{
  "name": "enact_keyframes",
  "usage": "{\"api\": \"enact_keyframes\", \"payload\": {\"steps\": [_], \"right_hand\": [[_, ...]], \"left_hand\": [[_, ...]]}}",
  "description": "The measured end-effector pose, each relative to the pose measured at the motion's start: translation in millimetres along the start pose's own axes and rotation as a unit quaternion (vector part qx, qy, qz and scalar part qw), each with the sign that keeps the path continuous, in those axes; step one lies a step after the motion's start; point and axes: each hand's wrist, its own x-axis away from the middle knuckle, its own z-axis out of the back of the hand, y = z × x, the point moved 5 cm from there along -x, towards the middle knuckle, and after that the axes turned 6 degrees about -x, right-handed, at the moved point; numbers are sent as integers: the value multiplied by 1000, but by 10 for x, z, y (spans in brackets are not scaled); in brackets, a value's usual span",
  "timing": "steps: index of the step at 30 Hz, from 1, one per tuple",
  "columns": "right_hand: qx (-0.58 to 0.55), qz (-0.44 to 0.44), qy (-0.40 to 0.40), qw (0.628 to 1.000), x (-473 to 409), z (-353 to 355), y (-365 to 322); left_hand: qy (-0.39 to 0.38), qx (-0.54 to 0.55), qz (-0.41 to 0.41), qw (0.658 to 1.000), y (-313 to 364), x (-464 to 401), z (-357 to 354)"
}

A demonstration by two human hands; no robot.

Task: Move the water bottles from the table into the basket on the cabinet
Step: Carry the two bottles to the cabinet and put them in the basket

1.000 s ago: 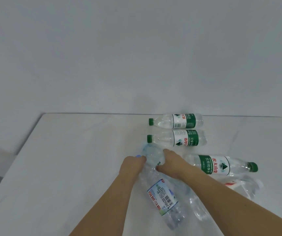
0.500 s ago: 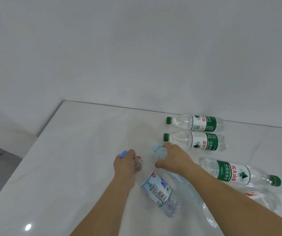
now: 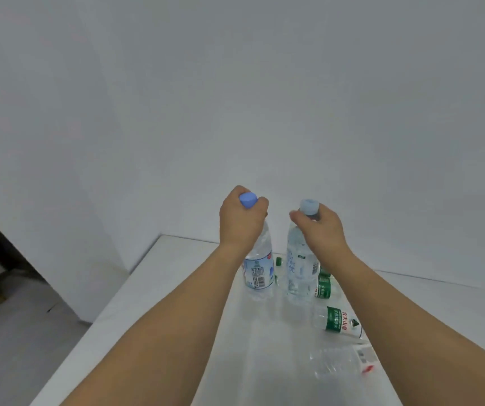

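Nearest the viewer, a clear bottle with a red-and-white label point(image 3: 343, 363) lies flat on the white counter point(image 3: 153, 303), and just beyond it lies a green-labelled bottle point(image 3: 339, 322). Farther along, two more green-labelled bottles point(image 3: 323, 285) show only in part behind the two lifted bottles. The left hand point(image 3: 242, 219) is curled round the neck of the bottle with the violet-blue cap point(image 3: 258, 265). The right hand point(image 3: 318, 227) pinches the neck of the pale-capped bottle point(image 3: 299, 268) beside it. Both hang upright, seemingly just clear of the counter. Neither basket nor cabinet is in view. The bottles look full, hence fairly heavy; their thin walls probably dent and slip under a squeeze. The stiff neck below the cap offers the surest hold, and the lying bottles can be gripped there or round the labelled waist.
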Motion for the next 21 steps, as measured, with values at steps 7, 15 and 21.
{"api": "enact_keyframes", "payload": {"steps": [7, 15, 21], "right_hand": [[0, 78, -20, 997, 311, -15, -945], [-1, 112, -128, 985, 814, -1066, -1260], [-30, 119, -273, 954, 1516, -2391, -1559]], "left_hand": [[54, -28, -51, 997, 726, 233, 538], [175, -77, -21, 981, 576, 455, 2007], [302, -107, 6, 947, 458, 985, 3535]]}}
